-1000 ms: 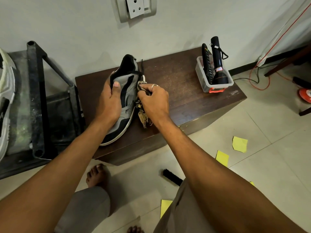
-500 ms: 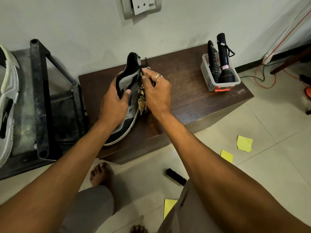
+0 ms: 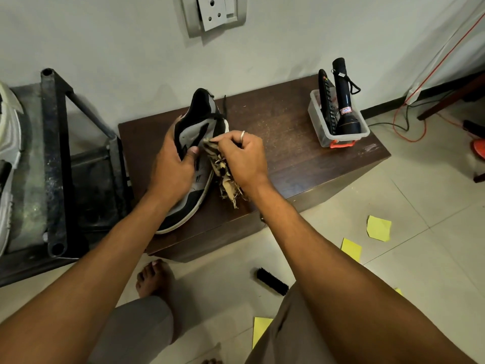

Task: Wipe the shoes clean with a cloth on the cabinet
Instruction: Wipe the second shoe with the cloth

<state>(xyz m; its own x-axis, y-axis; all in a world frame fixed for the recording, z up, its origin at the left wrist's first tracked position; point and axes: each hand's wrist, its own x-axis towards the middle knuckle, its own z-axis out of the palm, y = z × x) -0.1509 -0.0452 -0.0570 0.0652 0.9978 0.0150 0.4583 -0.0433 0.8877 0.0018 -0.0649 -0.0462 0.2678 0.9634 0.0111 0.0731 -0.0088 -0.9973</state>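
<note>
- The shoe (image 3: pixel 189 134) is stood at the 9 o'clock end of the cabinet (image 3: pixel 301 153), toe toward 6, gripped round its upper by the left hand (image 3: pixel 170 166).
- The cloth (image 3: pixel 225 177) is pinched by the right hand (image 3: pixel 244 156) against the shoe's 3 o'clock side.
- Firm strokes toward the toe are advised, with the shoe braced.

A clear plastic box (image 3: pixel 318 122) with a red latch holds a black torch (image 3: pixel 344 101) and a remote control (image 3: pixel 325 101), both standing upright (the torch is the taller). On the tiled floor (image 3: pixel 425 198) lie yellow paper notes (image 3: pixel 378 228), a black brush (image 3: pixel 272 281) and red and green cables (image 3: pixel 393 122). A dark metal frame (image 3: pixel 55 158) stands at the left, and a socket (image 3: pixel 214 14) sits on the wall.
</note>
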